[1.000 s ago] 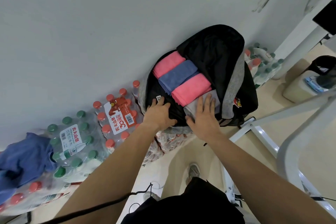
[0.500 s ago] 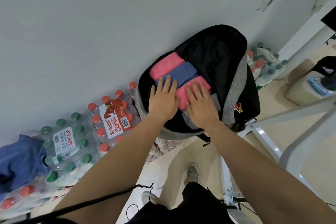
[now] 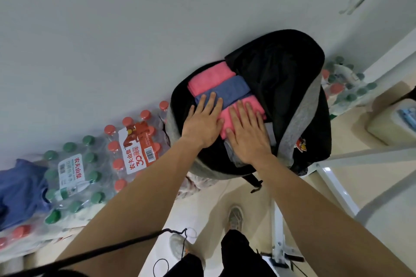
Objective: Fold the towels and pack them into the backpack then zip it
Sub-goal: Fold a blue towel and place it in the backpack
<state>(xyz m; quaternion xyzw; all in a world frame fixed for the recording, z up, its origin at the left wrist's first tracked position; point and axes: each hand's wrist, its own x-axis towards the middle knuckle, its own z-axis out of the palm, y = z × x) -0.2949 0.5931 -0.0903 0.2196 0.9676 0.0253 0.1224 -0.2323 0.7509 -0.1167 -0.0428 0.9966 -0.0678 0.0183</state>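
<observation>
Both your grips are spread flat with straight fingers and pinch nothing. Your left grip [image 3: 202,125] presses on the near end of the blue towel [image 3: 233,87]. Your right grip [image 3: 247,139], just beside it, bears down on the nearer pink towel [image 3: 255,105] and covers part of a grey towel [image 3: 270,134] that shows at its outer edge. Just beyond your fingertips lies the farther pink towel [image 3: 209,76], snug against the blue one. All four sit side by side inside the open backpack [image 3: 301,123], with its black flap [image 3: 281,67] thrown back beyond and to the right of your right grip.

This looks like tamping down before zipping, and here is what could go wrong:

- **Folds:** Drag your palms as you lift and they may pull loose. A loose corner at the rim could then catch in the zip.
- **Balance:** The backpack seems perched on bottle packs [image 3: 135,141] that run off to the left of your left grip, and it leans on the wall [image 3: 135,29]. A hard or lopsided push could tip it towards you.
- **Leftover cloth:** A blue cloth [image 3: 20,189] lies well off to the left on those packs. If it is another towel, zipping now leaves it out.
- **Cord:** The black cord [image 3: 126,245] across your left forearm could snag as you reach.
</observation>
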